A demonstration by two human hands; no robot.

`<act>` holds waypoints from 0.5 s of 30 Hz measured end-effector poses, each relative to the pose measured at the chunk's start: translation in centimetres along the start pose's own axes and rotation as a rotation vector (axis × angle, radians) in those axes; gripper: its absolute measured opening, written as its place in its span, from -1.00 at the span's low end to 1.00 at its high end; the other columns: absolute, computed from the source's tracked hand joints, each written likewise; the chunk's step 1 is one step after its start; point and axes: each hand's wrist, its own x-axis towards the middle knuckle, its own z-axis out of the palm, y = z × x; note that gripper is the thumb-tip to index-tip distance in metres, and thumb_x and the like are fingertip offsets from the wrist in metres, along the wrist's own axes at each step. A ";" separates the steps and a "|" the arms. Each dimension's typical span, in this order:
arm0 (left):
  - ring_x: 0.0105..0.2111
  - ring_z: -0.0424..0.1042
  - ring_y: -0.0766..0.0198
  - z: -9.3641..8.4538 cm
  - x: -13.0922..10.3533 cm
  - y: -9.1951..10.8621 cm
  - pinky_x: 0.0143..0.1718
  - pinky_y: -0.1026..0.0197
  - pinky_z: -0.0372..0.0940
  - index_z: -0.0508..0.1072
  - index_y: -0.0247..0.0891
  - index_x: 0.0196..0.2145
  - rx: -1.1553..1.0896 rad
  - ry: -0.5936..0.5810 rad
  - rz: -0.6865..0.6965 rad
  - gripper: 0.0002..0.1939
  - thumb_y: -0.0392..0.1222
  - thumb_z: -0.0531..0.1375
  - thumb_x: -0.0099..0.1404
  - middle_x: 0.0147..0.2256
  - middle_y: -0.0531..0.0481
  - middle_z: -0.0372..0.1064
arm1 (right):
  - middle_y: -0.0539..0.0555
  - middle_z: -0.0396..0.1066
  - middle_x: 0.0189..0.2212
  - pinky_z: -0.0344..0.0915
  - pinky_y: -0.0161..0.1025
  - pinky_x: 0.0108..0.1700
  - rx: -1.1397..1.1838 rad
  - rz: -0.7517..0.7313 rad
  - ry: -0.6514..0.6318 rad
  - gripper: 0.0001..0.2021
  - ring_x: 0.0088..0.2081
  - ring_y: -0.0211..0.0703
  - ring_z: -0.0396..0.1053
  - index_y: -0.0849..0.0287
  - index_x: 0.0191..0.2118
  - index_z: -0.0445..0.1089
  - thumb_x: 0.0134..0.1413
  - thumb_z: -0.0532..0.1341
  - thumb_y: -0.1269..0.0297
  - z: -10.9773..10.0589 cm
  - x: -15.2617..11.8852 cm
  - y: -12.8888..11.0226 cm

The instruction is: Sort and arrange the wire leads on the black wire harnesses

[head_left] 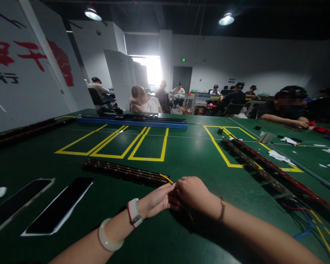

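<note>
Where the yellow wire (167,178) leaves the black strip (126,171), the left hand (161,201) and right hand (193,191) meet, fingers pinched around it.

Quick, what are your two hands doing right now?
Left hand: fingers bent, thumb by the yellow wire; can't tell if it's gripping.
Right hand: curled closed beside it; anything inside is hidden.
</note>
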 end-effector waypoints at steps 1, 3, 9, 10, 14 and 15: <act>-0.41 0.44 0.31 0.0 0.0 0.0 -0.27 0.18 0.31 0.26 -0.31 -0.22 0.012 0.002 -0.004 -0.73 -0.06 0.14 0.26 -0.30 -0.07 0.42 | 0.19 0.46 -0.38 0.22 -0.28 -0.34 0.002 0.002 -0.004 -0.78 -0.36 -0.13 0.43 0.24 -0.33 0.45 0.21 0.08 0.30 -0.1 0.1 0.4; -0.40 0.45 0.31 0.1 0.0 0.0 -0.27 0.18 0.31 0.27 -0.33 -0.20 0.053 0.011 -0.015 -0.72 -0.07 0.15 0.26 -0.30 -0.09 0.41 | 0.17 0.46 -0.39 0.20 -0.29 -0.34 -0.002 0.031 0.012 -0.78 -0.37 -0.14 0.42 0.24 -0.34 0.45 0.21 0.09 0.29 -0.3 0.4 1.3; -0.46 0.43 0.36 0.4 0.0 0.0 -0.46 0.30 0.26 0.22 -0.30 -0.26 0.243 0.077 -0.023 -0.67 0.01 0.18 0.21 -0.31 -0.08 0.41 | 0.08 0.41 -0.34 0.11 -0.25 -0.22 -0.042 0.037 0.259 -0.80 -0.26 -0.14 0.33 0.08 -0.17 0.45 0.25 0.08 0.28 1.6 2.4 4.7; -0.49 0.43 0.36 0.5 0.0 0.0 -0.53 0.33 0.22 0.20 -0.28 -0.26 0.283 0.082 -0.035 -0.66 0.03 0.16 0.21 -0.31 -0.09 0.42 | 0.07 0.40 -0.35 0.09 -0.24 -0.20 -0.055 0.004 0.264 -0.80 -0.25 -0.15 0.31 0.07 -0.16 0.46 0.25 0.09 0.28 2.2 2.8 5.0; -0.63 0.34 0.41 0.6 -0.2 0.5 -0.70 0.39 0.00 0.16 -0.24 -0.26 0.433 0.114 -0.059 -0.68 0.07 0.08 0.25 -0.42 -0.02 0.41 | 0.07 0.38 -0.37 0.05 -0.26 -0.19 -0.068 -0.090 0.259 -0.81 -0.27 -0.18 0.25 0.10 -0.12 0.46 0.22 0.13 0.35 4.6 3.5 5.7; -0.66 0.29 0.44 0.6 -0.2 0.7 -0.71 0.39 -0.04 0.16 -0.24 -0.27 0.468 0.128 -0.050 -0.69 0.06 0.07 0.26 -0.46 0.03 0.38 | 0.06 0.37 -0.36 0.04 -0.26 -0.19 -0.063 -0.094 0.269 -0.81 -0.27 -0.19 0.24 0.10 -0.12 0.46 0.21 0.13 0.35 4.9 3.6 5.8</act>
